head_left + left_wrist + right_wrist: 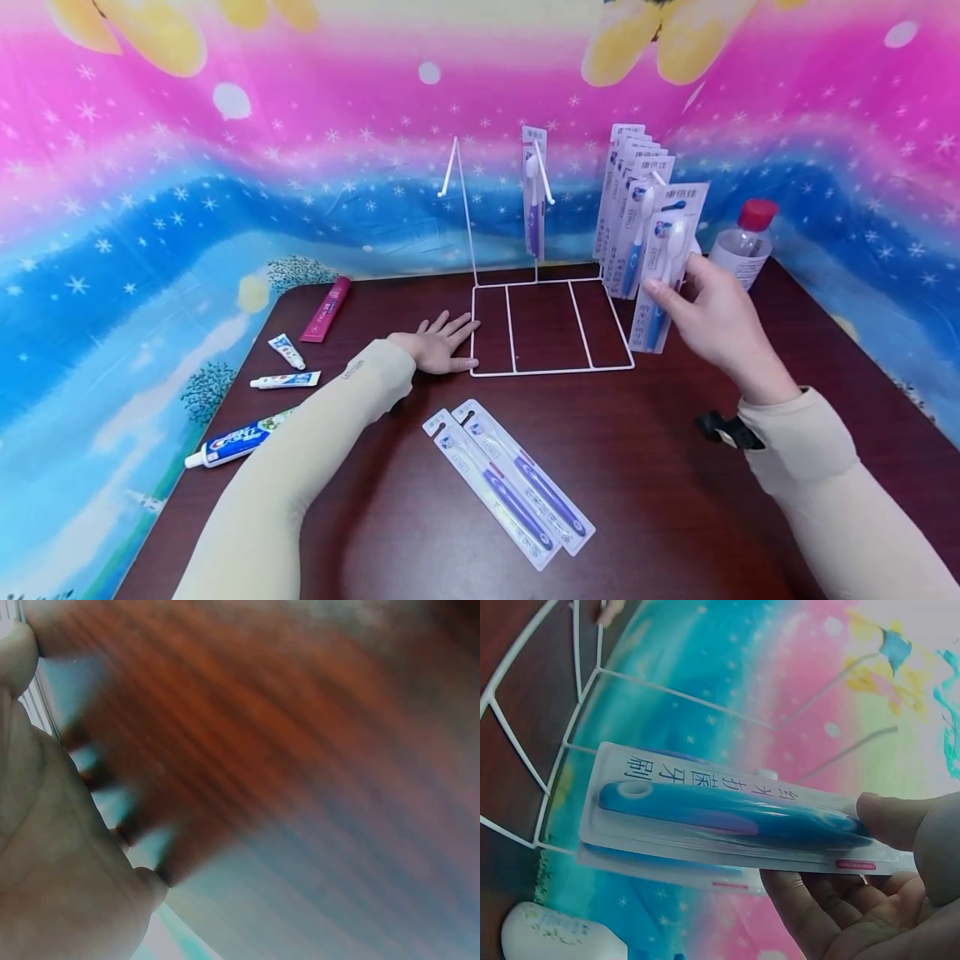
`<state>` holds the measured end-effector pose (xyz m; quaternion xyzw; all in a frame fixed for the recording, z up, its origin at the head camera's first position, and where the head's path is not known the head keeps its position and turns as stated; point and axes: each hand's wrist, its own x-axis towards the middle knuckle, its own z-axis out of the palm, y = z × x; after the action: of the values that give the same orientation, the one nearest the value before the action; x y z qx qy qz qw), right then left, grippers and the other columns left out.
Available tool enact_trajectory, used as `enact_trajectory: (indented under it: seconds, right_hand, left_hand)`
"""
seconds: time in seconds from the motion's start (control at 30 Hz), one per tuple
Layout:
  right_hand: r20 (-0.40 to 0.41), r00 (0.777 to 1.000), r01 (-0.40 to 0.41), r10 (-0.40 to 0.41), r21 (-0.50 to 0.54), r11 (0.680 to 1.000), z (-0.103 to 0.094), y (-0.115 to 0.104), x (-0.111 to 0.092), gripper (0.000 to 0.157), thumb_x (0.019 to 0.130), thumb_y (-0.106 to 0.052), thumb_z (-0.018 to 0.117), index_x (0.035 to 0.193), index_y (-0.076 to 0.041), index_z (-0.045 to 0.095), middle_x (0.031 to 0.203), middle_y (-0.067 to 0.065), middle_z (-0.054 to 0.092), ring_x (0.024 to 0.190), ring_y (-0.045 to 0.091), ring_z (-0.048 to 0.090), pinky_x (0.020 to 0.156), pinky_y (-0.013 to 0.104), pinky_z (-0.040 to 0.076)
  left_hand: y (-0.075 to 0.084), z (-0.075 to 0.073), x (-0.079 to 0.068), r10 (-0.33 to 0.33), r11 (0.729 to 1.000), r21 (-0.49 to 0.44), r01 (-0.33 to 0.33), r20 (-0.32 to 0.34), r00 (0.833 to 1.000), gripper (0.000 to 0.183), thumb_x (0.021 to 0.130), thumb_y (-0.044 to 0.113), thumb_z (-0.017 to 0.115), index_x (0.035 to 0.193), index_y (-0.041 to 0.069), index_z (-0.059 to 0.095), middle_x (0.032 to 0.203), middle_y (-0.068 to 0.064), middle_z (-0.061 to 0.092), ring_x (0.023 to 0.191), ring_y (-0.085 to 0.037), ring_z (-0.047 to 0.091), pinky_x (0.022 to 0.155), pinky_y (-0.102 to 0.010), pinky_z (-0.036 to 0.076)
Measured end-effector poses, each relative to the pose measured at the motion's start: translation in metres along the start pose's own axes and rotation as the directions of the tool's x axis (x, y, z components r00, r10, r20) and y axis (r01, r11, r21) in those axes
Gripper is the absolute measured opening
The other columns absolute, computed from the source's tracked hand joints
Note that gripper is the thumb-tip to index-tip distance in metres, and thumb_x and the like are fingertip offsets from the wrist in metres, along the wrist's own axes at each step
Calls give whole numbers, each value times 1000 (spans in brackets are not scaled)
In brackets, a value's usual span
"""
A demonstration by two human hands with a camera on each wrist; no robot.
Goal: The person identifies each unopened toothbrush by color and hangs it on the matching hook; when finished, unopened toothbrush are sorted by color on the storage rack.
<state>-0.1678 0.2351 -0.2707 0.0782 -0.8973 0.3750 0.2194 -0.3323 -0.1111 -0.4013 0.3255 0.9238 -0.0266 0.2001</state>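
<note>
My right hand [712, 321] pinches a packaged toothbrush [651, 321] with a blue handle, thumb in front and fingers behind. The pack stands upright at the front of a row of similar toothbrush packs [621, 217] on the right arm of a white wire rack [555, 372]. In the right wrist view, the held blue toothbrush [727, 817] overlaps another pack behind it. My left hand [435, 343] rests flat with spread fingers on the table, fingertips at the rack's left base wire. One purple toothbrush pack [534, 208] hangs on the rack's middle arm.
Two purple toothbrush packs [517, 483] lie overlapping on the dark table [390, 533]. At left lie a red tube [327, 310], two small tubes [287, 380] and a larger toothpaste tube [236, 442]. A red-capped bottle [742, 246] stands behind my right hand. Patterned cloth [360, 108] surrounds the table.
</note>
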Motion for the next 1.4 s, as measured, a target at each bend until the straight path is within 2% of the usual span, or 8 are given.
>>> enact_trajectory:
  seconds: [0.23,0.57,0.83,1.1,1.4]
  right_hand:
    - [39,999,-31,31,-1,1000,-5,8,17,52,92,-32,55,139,-14,42,128,17,52,105,36,56,81,55,44]
    - [64,995,-80,81,-21,997,2,24,29,53,92,-35,55,137,-9,44,128,19,50,103,38,56,80,55,44]
    - [34,997,-77,76,3,997,11,33,40,50,90,-34,57,131,-7,51,124,20,54,105,36,54,80,52,43]
    - [53,994,-100,97,46,994,18,41,51,51,91,-36,56,135,-12,48,126,16,54,107,33,55,82,51,44]
    - [36,995,-98,97,42,994,20,44,55,51,89,-38,57,130,-8,51,120,18,57,102,32,58,78,48,46]
  left_hand:
    - [0,1,1,0,1000,-13,0,-6,1000,80,87,68,31,149,28,-1,154,3,-7,138,-32,-8,106,-55,5]
    - [-4,6,9,-8,1000,-4,8,4,1000,81,85,71,27,148,31,-5,153,6,-12,137,-30,-11,106,-53,3]
    - [0,2,3,-3,1000,5,3,-9,1000,79,88,67,30,149,28,-2,154,3,-8,138,-32,-7,106,-53,6]
    - [0,4,3,7,1000,-2,-7,-15,1000,79,88,66,31,149,27,-2,154,3,-7,138,-31,-7,106,-54,6]
    - [-1,3,2,2,1000,3,-2,-15,1000,80,87,69,29,148,28,-2,154,3,-7,138,-31,-6,106,-54,6]
